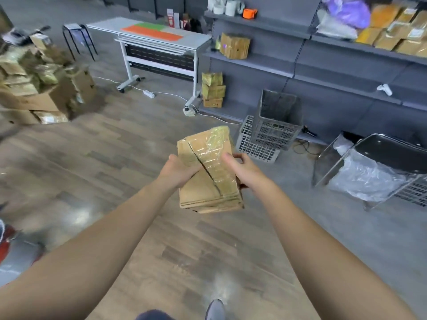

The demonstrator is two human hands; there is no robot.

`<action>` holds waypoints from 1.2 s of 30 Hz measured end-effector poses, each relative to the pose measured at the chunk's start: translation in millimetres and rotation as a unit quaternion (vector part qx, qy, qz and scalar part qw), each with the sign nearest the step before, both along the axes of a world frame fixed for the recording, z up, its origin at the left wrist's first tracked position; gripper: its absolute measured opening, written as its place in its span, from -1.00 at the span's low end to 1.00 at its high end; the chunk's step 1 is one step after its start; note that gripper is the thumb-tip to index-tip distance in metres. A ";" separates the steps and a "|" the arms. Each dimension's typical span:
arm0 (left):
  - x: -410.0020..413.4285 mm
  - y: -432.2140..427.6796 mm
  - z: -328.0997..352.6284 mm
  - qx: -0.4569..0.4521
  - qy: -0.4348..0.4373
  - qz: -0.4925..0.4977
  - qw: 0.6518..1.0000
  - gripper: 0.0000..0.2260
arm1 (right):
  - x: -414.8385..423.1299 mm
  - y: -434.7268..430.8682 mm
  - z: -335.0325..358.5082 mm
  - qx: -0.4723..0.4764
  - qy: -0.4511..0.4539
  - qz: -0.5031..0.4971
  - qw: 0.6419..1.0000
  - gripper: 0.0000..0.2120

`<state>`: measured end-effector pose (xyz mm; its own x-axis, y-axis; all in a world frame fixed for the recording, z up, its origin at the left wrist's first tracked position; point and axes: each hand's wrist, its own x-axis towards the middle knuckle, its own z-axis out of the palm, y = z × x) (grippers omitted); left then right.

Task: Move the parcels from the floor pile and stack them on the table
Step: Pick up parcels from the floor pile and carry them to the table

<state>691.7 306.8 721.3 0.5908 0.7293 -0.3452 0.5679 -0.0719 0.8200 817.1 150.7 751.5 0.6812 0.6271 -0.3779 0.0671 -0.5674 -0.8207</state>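
A brown cardboard parcel (209,172) wrapped in clear tape is held in front of me above the wooden floor. My left hand (179,168) grips its left edge, and my right hand (240,167) holds its right side with the thumb on top. The floor pile of parcels (39,84) lies at the far left. A white table (150,34) with orange and green sheets on it stands at the back centre.
Grey shelving (323,65) with parcels runs along the right. Stacked wire baskets (270,130) and a metal frame with plastic wrap (374,172) stand below it. A stool (78,38) is left of the table; a power strip and cable (149,93) lie under it.
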 end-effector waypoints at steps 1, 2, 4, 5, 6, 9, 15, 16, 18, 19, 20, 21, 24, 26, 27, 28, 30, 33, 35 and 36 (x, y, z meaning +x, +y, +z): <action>12.5 7.3 1.1 0.009 -0.004 0.006 1.000 -0.23 | 14.1 10.8 0.8 0.002 0.001 0.003 1.000 -0.45; 23.3 12.7 4.2 0.021 -0.004 0.007 1.000 -0.26 | 26.7 21.8 0.3 0.000 0.000 0.005 1.000 -0.45; 44.4 27.0 4.8 0.035 -0.003 -0.010 0.999 -0.42 | 50.5 46.6 -3.4 -0.006 -0.008 0.015 1.000 -0.41; 53.7 36.0 5.1 0.038 0.003 -0.014 0.999 -0.49 | 61.4 59.9 -5.2 -0.005 -0.008 0.021 1.000 -0.39; 64.0 48.3 1.3 0.044 0.007 -0.012 0.999 -0.45 | 73.1 73.8 -7.7 -0.005 -0.005 0.026 1.000 -0.38; 93.1 90.2 -11.5 0.032 0.029 0.035 0.998 0.01 | 107.1 120.0 -11.5 -0.005 -0.008 0.048 0.999 -0.48; 157.6 202.7 -20.5 -0.004 0.009 0.075 0.997 -0.04 | 171.6 239.9 -13.1 -0.015 -0.015 0.074 0.997 -0.59; 168.4 226.0 -22.0 -0.010 0.006 0.079 0.997 -0.06 | 181.5 262.9 -11.8 -0.017 -0.017 0.075 0.997 -0.56; 184.1 269.9 -18.5 -0.025 0.001 0.085 0.996 -0.07 | 198.6 308.2 -6.8 -0.020 -0.020 0.080 0.996 -0.47; 191.0 291.9 -15.8 -0.029 0.001 0.088 0.996 -0.05 | 206.4 330.6 -3.5 -0.020 -0.021 0.082 0.996 -0.45; 198.0 314.8 -15.6 -0.026 0.002 0.092 0.995 -0.01 | 214.4 352.3 -0.8 -0.019 -0.023 0.085 0.996 -0.44; 204.3 337.8 -16.8 -0.021 0.009 0.094 0.995 0.01 | 222.3 374.0 1.0 -0.017 -0.024 0.089 0.996 -0.44; 222.0 398.8 -25.0 -0.018 0.006 0.100 0.995 -0.07 | 244.0 433.2 2.3 -0.018 -0.014 0.107 0.994 -0.46; 232.8 423.8 -10.6 -0.023 0.008 0.118 0.993 -0.18 | 258.6 470.1 1.1 -0.023 -0.018 0.115 0.993 -0.49; 240.2 439.6 -10.3 -0.028 0.010 0.124 0.992 -0.32 | 267.2 488.8 -0.1 -0.024 -0.022 0.122 0.992 -0.50; 249.5 459.0 -13.9 -0.030 0.013 0.134 0.990 -0.51 | 276.1 508.3 -2.3 -0.025 -0.024 0.131 0.991 -0.51; 270.3 497.4 -17.9 -0.030 0.028 0.146 0.988 -0.66 | 295.7 549.0 -8.1 -0.026 -0.031 0.143 0.989 -0.52; 301.3 562.2 -21.1 -0.024 0.030 0.185 0.982 -0.41 | 326.7 614.8 -14.2 -0.024 -0.039 0.164 0.985 -0.46; 323.1 603.6 -19.7 -0.040 0.033 0.204 0.978 -0.26 | 350.3 661.4 -14.9 -0.020 -0.037 0.174 0.984 -0.47; 333.0 623.8 -19.3 -0.047 0.035 0.211 0.976 -0.23 | 361.9 685.1 -15.1 -0.019 -0.035 0.183 0.982 -0.46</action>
<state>1024.7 930.5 702.1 0.2164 0.8658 -0.4512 0.5860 0.2544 0.7693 1179.0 835.8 736.4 0.4385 0.8209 -0.3658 0.3280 -0.5251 -0.7853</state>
